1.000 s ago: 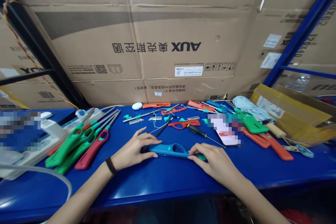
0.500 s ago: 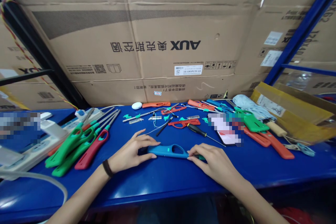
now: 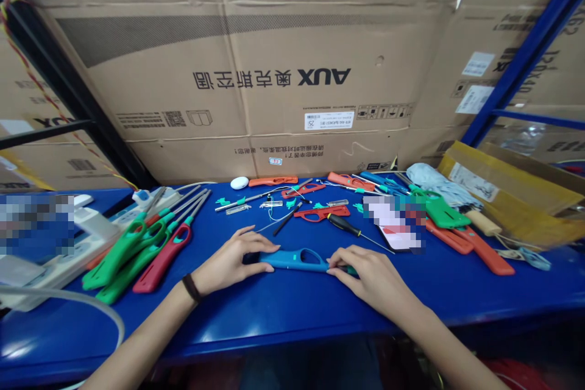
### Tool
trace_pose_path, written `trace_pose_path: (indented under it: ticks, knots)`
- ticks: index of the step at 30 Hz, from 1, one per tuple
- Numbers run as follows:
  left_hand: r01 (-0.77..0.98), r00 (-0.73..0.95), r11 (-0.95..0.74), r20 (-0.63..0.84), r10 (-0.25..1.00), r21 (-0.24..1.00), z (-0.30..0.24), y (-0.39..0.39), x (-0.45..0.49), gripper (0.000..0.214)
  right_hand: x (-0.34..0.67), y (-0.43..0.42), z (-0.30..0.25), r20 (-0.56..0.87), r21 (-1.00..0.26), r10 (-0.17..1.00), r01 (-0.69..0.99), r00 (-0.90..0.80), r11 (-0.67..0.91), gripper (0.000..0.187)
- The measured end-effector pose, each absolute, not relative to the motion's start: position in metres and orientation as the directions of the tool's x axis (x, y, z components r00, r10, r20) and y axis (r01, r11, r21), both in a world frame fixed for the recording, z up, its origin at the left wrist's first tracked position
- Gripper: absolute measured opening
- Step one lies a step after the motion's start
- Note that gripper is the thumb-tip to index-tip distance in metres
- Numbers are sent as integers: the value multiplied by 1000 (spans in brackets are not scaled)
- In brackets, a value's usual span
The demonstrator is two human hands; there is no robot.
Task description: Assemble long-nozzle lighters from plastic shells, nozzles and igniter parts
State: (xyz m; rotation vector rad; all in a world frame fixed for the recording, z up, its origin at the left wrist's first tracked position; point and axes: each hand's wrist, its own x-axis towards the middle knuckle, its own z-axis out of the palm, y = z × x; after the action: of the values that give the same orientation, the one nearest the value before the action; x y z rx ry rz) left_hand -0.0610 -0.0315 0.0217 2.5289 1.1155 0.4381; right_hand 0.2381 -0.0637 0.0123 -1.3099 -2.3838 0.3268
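Left hand [image 3: 232,259] clamps one end of a blue lighter casing [image 3: 295,260]! Right hand [image 3: 370,274] pinches the other end, beside a green insert [image 3: 351,270].

Green and red lighter shells [image 3: 114,262] lie left, beside white power strip [image 3: 59,274]. Yellow-black screwdriver [image 3: 340,224], blurred phone [image 3: 397,237] mid-bench; orange shells [image 3: 484,259] right. AUX carton [image 3: 274,73] behind blue bench [image 3: 292,323].

I had a blue table [image 3: 283,323] spread with green and red utility lighters [image 3: 116,262], a screwdriver [image 3: 345,225] and a white power strip [image 3: 94,225].
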Motion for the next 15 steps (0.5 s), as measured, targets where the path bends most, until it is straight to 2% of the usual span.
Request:
trace_pose_path:
  ticks: [8, 12, 15]
  knots:
    - [656, 656, -670, 175, 734, 349, 21, -32, -58, 34, 238, -61, 20, 215, -369, 839, 754, -500, 544, 6]
    - [653, 672, -717, 251, 697, 243, 17, -36, -59, 35, 233, -66, 16, 307, -394, 791, 686, -529, 611, 28]
    - [624, 708, -775, 350, 614, 98, 11, -38, -58, 33, 227, -66, 8, 356, -395, 758, 647, -546, 652, 38]
